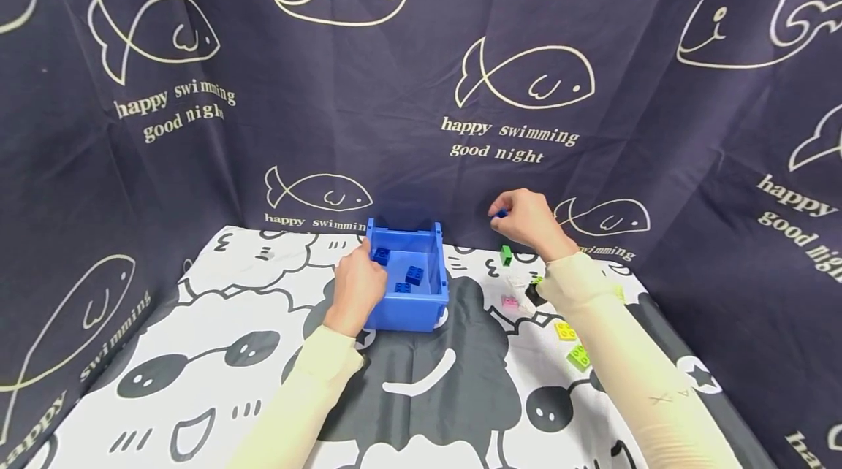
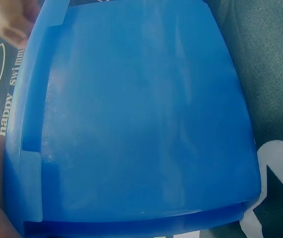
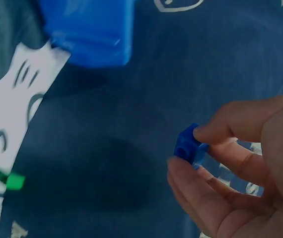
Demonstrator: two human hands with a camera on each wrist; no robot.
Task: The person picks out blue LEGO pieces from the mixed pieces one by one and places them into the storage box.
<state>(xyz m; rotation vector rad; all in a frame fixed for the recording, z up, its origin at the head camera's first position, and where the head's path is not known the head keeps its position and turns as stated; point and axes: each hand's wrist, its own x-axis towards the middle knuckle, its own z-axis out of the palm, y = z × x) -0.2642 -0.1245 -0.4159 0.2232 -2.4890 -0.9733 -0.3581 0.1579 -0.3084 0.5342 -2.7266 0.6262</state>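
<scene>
So, both hands are busy, and the right hand (image 1: 524, 222) is out past the far edge of the tabletop (image 1: 263, 308), up against the dark curtain (image 1: 408, 133). Its thumb and fingers pinch a blue brick (image 3: 187, 140) by the sides, a fingertip grip that probably suits so small a piece and should make it easy to let go. That brick is well to the right of the box (image 1: 408, 313), not over it.

Over on the other side, the left hand (image 1: 359, 283) is at the box's left wall, fingers gripping near the rim, most likely to steady it; how the fingertips wrap the wall is hidden. The box stands with its mouth upward, handy for dropping things in, and on its floor lie three blue bricks (image 1: 414, 275), spread apart. Only blue shows in there, which hints at a choice by colour.

Meanwhile, out to the right, the other colours lie loose: a green brick (image 1: 506, 256) nearest the far edge, a pink brick (image 1: 509, 302) near a black brick (image 1: 536, 295), then a yellow brick (image 1: 564, 331) and a lime brick (image 1: 579, 357) closer in, perhaps left aside because none is blue.
</scene>
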